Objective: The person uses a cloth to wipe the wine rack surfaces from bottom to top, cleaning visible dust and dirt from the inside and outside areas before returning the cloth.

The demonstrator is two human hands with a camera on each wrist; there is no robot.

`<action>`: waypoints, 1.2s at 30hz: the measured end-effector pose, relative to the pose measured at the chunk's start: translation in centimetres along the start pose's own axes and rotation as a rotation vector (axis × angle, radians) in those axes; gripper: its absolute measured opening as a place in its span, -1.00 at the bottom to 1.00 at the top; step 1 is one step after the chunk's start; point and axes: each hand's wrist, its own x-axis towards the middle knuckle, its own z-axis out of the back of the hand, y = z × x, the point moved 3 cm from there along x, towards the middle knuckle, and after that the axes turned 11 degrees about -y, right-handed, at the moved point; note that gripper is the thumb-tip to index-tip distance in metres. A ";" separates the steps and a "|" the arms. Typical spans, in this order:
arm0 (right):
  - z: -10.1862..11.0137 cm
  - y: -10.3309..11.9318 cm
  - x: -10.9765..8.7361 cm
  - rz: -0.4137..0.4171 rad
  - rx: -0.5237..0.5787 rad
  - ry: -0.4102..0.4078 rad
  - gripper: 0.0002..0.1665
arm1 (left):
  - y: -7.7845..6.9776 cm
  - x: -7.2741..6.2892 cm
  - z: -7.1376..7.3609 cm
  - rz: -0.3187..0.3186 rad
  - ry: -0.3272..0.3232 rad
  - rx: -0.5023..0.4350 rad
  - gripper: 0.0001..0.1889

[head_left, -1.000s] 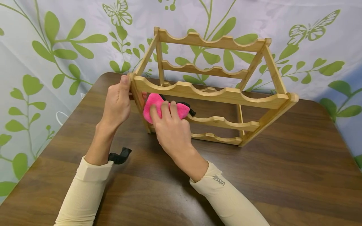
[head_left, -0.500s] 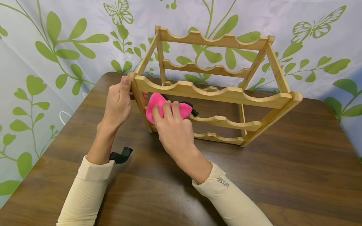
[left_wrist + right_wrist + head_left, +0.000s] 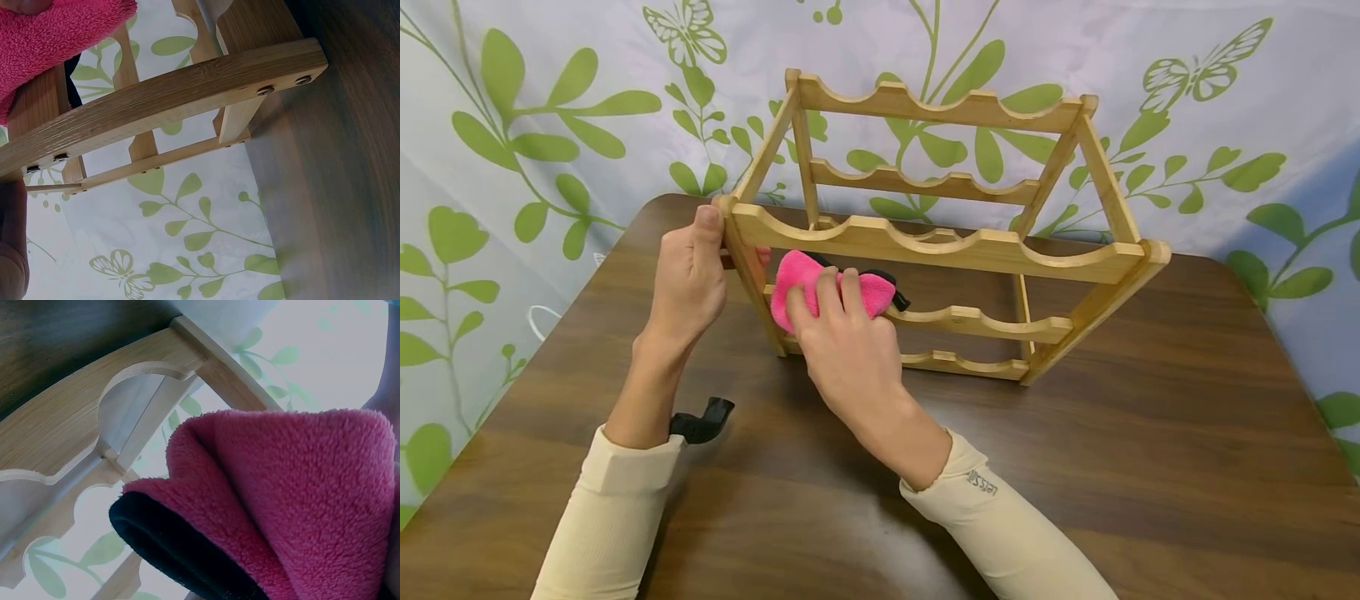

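Note:
A light wooden wine rack (image 3: 992,252) with scalloped rails stands on the table. My left hand (image 3: 688,279) holds its front left post near the top corner, thumb at the top and fingertips showing past the post. My right hand (image 3: 853,358) grips a fluffy pink cloth (image 3: 793,283) at the left part of the middle front rail (image 3: 992,323). Dark material shows at the cloth's far side, and as a dark fold (image 3: 169,537) in the right wrist view. The cloth hides the stretch of rail beneath it. In the left wrist view, the rack's side post (image 3: 187,87) crosses below the cloth.
The dark brown wooden table (image 3: 1120,467) carries the rack near its back edge. Behind hangs a pale curtain (image 3: 572,275) with green leaves and butterflies. A black curved piece (image 3: 703,421) sits at the left wrist, and a white cord (image 3: 537,321) shows beyond the table's left edge.
The right hand and pink cloth have shifted slightly right along the middle rail. The left hand keeps its hold on the post. The head view has swung a little.

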 end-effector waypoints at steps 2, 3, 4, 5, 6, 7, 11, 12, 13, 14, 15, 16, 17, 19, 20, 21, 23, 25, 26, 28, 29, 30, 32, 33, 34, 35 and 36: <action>0.1 0.0 0.0 -0.006 -0.008 -0.004 -0.66 | 0.0 0.0 0.0 0.001 0.007 0.004 -0.37; 0.1 0.0 0.0 -0.009 -0.010 -0.007 -0.66 | 0.0 0.0 0.0 0.003 0.010 0.005 -0.37; 0.2 0.0 0.0 -0.011 -0.010 -0.010 -0.66 | 0.0 0.0 0.0 0.003 0.011 0.007 -0.37; 0.2 0.1 0.0 -0.014 -0.008 -0.015 -0.65 | 0.0 0.0 0.1 0.000 0.012 0.012 -0.36; 0.2 0.1 0.0 -0.016 -0.007 -0.020 -0.65 | 0.0 0.0 0.1 -0.005 0.012 0.019 -0.36; 0.2 0.1 0.0 -0.018 -0.005 -0.024 -0.65 | -0.1 0.0 0.1 -0.006 0.010 0.023 -0.36; 0.4 0.2 0.0 -0.018 0.005 -0.034 -0.63 | -0.2 0.0 0.3 -0.005 0.010 0.039 -0.36; 0.4 0.2 0.0 -0.018 0.008 -0.032 -0.63 | -0.2 0.0 0.4 -0.007 0.009 0.043 -0.35; 0.4 0.2 0.0 -0.019 0.012 -0.029 -0.63 | -0.1 0.0 0.4 -0.007 0.011 0.043 -0.35; 0.5 0.1 0.0 -0.020 0.016 -0.026 -0.63 | -0.1 0.0 0.4 -0.008 0.012 0.046 -0.35; 0.5 0.1 0.0 -0.023 0.018 -0.025 -0.63 | -0.1 0.0 0.4 -0.009 0.013 0.046 -0.35; 0.6 0.0 0.0 -0.027 0.017 -0.024 -0.63 | -0.1 0.0 0.3 -0.011 0.015 0.043 -0.35; 0.6 -0.1 0.0 -0.031 0.014 -0.028 -0.64 | 0.0 0.0 0.3 -0.017 0.014 0.042 -0.35; 0.8 -0.3 0.0 -0.038 0.010 -0.033 -0.65 | 0.0 0.0 0.2 -0.019 0.016 0.038 -0.35; 0.8 -0.4 -0.1 -0.041 0.005 -0.037 -0.65 | 0.0 0.0 0.2 -0.021 0.016 0.035 -0.35; 0.9 -0.4 -0.1 -0.044 0.001 -0.040 -0.66 | 0.0 0.0 0.2 -0.024 0.017 0.032 -0.35; 0.9 -0.6 -0.2 -0.049 -0.005 -0.045 -0.66 | 0.0 0.0 0.1 -0.028 0.020 0.027 -0.36; 1.0 -0.7 -0.3 -0.052 -0.003 -0.045 -0.66 | 0.0 0.0 0.1 -0.031 0.022 0.024 -0.36; 1.0 -0.8 -0.4 -0.054 -0.002 -0.047 -0.66 | 0.0 0.0 0.1 -0.033 0.021 0.026 -0.35; 1.1 -0.9 -0.5 -0.056 -0.001 -0.048 -0.66 | 0.0 0.0 0.2 -0.032 0.019 0.024 -0.35; 1.2 -1.0 -0.5 -0.056 0.000 -0.049 -0.66 | 0.0 0.0 0.2 -0.031 0.016 0.023 -0.35; 1.2 -1.1 -0.6 -0.058 0.000 -0.049 -0.66 | 0.0 0.1 0.2 -0.026 0.013 0.021 -0.36; 1.4 -1.3 -0.7 -0.064 0.004 -0.041 -0.67 | -0.1 0.1 0.2 -0.018 0.007 0.020 -0.37; 1.4 -1.5 -0.7 -0.069 0.006 -0.034 -0.66 | -0.1 0.1 0.1 -0.012 0.005 0.016 -0.37; 1.5 -1.7 -0.8 -0.077 0.014 -0.023 -0.64 | -0.1 0.1 0.1 -0.010 0.004 0.017 -0.38; 1.6 -1.9 -0.8 -0.085 0.022 -0.011 -0.62 | -0.1 0.1 0.1 -0.005 0.001 0.015 -0.39; 1.6 -2.0 -0.9 -0.093 0.031 0.002 -0.58 | -0.1 0.1 0.1 -0.001 0.000 0.014 -0.39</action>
